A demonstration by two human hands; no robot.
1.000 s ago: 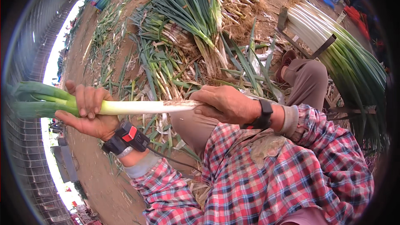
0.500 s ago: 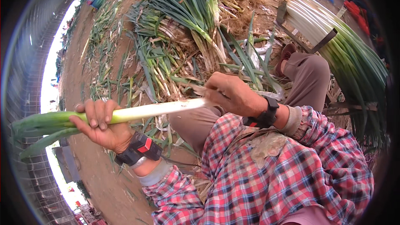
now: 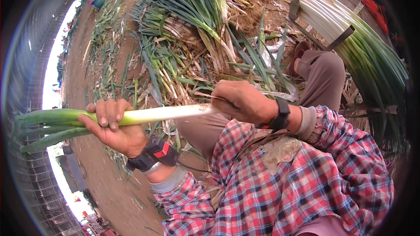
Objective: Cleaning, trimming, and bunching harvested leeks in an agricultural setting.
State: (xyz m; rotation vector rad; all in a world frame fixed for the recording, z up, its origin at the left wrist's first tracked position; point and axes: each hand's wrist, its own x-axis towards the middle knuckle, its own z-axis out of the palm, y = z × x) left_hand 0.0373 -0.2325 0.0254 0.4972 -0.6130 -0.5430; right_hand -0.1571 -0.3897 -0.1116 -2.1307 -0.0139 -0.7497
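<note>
My left hand [image 3: 114,126] grips a long leek [image 3: 148,115] around its pale green middle and holds it level across my lap, green leaves pointing left. My right hand [image 3: 243,102] is closed over the white root end of the same leek, fingers curled around it. A thin strip of peel sticks out from under that hand. Both wrists carry dark bands, the left one with a red patch. My sleeves are red plaid.
A heap of untrimmed leeks [image 3: 197,22] with roots and loose leaves lies on the dirt ahead. A rack of cleaned white leeks [image 3: 350,39] stands at the upper right. My bent knee in brown trousers [image 3: 321,76] is beside it. Bare dirt runs along the left.
The leek has tilted from level to slightly raised at the right and back toward level. My left hand moved a little lower and right; my right hand stayed on the root end.
</note>
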